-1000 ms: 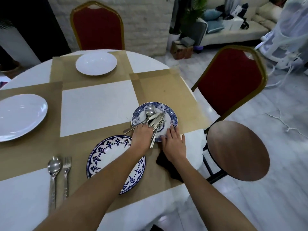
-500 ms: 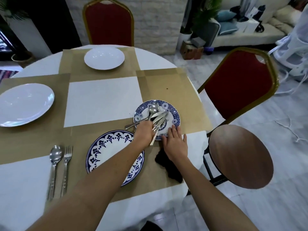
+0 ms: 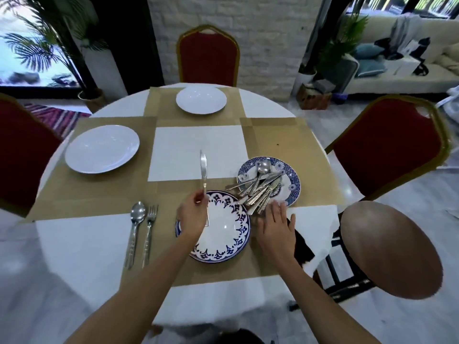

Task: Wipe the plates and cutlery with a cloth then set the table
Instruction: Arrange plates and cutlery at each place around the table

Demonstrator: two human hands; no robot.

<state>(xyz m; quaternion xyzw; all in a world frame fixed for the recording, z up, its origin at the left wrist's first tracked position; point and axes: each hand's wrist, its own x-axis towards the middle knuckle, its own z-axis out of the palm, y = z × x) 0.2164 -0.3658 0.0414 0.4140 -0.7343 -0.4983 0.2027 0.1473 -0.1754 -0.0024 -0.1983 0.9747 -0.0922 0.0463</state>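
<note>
A knife (image 3: pixel 203 170) is now being held up by the left hand (image 3: pixel 192 218), which a second ago was buried in the pile of cutlery (image 3: pixel 260 191) on the small blue plate (image 3: pixel 293 186). The handle is being pinched between curled fingers and thumb, and the blade is being pointed away from the person, over the brown placemat (image 3: pixel 109 192). The hand itself is being carried above the far left rim of the large blue-rimmed plate (image 3: pixel 232 244), well clear of the pile it left.

The right hand (image 3: pixel 275 225) is being kept flat, fingers straight and together, much as before (its fingertips are blurred, so contact with the small plate cannot be told). It is being rested over the left part of the dark cloth (image 3: pixel 301 247), which is lying at the table's near right edge, just beside the large plate. The remaining cutlery is being left heaped on the small plate, its handles jutting off the near left rim, just ahead of the right fingertips.

A spoon (image 3: pixel 137 218) and fork (image 3: pixel 150 219) are lying side by side to the left of the large plate, well apart from both hands. Two white plates are being shown at other places, one on the left (image 3: pixel 101 148) and one on the far side (image 3: pixel 201 99) of the round table (image 3: pixel 74 244).
</note>
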